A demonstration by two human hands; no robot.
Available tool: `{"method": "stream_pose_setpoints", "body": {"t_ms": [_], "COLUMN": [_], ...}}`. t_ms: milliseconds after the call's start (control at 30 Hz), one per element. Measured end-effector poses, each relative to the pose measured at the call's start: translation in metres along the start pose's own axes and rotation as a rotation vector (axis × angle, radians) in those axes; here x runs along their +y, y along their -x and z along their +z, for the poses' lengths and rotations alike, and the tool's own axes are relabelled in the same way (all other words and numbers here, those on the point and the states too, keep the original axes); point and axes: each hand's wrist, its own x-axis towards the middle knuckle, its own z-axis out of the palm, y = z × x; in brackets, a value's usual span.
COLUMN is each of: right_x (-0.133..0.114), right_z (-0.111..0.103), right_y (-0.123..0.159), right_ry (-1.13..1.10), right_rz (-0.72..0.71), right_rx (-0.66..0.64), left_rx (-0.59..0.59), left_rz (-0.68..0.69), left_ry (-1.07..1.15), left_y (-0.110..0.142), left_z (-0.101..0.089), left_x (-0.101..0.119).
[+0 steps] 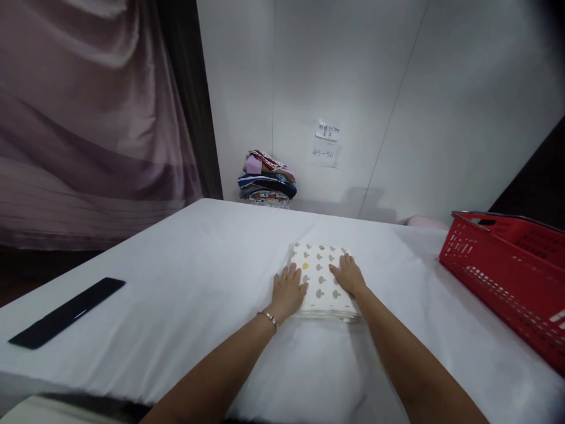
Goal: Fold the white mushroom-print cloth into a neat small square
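Observation:
A folded white cloth (324,277) printed with grey mushroom-like shapes, a few of them yellow or green, lies on the white-covered table (189,265). Its layers show along the near edge. My left hand (289,288), with a silver bracelet at the wrist, rests on the cloth's left side, fingers spread. On the right side of the cloth lies my right hand (348,274), its fingers stretched out over the fabric. Neither hand grips the cloth; both touch it from above.
A red plastic basket (503,259) stands at the table's right edge. On the left lies a flat black strip (68,312). Past the far edge rises a pile of folded clothes (267,179), against a white wall with paper notes (325,144). A pink curtain (88,118) hangs at left.

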Motion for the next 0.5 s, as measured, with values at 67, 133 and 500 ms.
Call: {"method": "stream_pose_setpoints", "body": {"t_ms": [67,133,500], "right_x": [0.000,-0.002,0.002], "right_z": [0.000,-0.001,0.002], "right_y": [0.000,0.000,0.000], "right_ry": [-0.007,-0.012,-0.017], "right_rz": [0.002,0.007,-0.013], "right_rx": [0.000,-0.002,-0.012], "left_rx": [0.003,0.024,0.011], "left_rz": [0.005,0.045,-0.040], "left_ry": [-0.016,-0.016,0.033], "left_y": [-0.016,-0.039,-0.104], "left_z": [-0.007,-0.013,0.015], "left_x": [0.009,0.018,-0.004]}}
